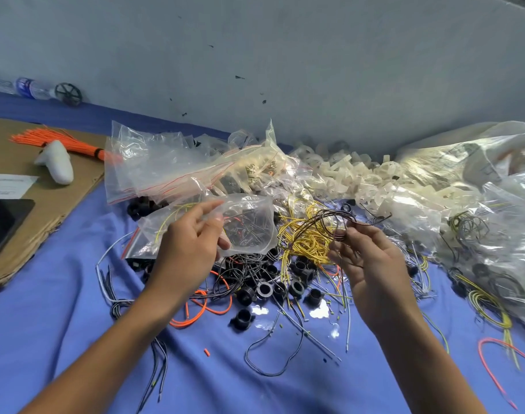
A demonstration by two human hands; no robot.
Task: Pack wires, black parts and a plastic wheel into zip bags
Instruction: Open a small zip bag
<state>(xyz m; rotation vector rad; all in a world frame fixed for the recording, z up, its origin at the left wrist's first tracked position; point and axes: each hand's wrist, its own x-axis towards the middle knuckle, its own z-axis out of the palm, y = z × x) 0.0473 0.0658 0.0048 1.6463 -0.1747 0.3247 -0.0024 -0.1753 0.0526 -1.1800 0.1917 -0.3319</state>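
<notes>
My left hand [192, 243] holds a clear zip bag [249, 222] by its edge above the table; wires and dark parts show inside it. My right hand [365, 252] pinches a small bunch of dark brown wires [329, 222] just right of the bag's mouth. Below both hands lies a tangle of yellow wires [303, 237], black wires and several black ring-shaped parts [267, 289]. A heap of white plastic parts [350, 171] runs along the wall. A black spoked wheel [68, 94] stands far back left.
Blue cloth [61, 339] covers the table. Empty zip bags [153, 168] pile at the back centre, large filled bags [494, 204] at right. At left lie cardboard [46, 204], an orange wire bundle [55, 140], a white controller [56, 161], a dark tablet [1, 222] and a water bottle [28, 88].
</notes>
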